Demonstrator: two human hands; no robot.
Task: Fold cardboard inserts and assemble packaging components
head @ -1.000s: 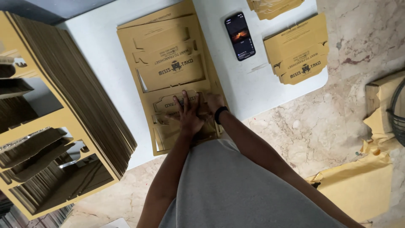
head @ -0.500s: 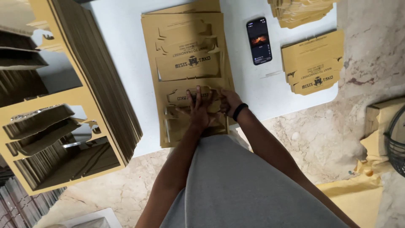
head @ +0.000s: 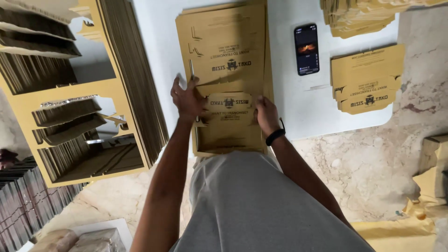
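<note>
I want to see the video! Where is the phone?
In the head view, the phone lies screen-up on the white table, right of the flat cardboard box sheets and above-left of the small stack of folded boxes.

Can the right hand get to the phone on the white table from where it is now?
Probably yes: the right hand rests on the flat cardboard sheet, and bare white table lies between it and the phone.
</note>
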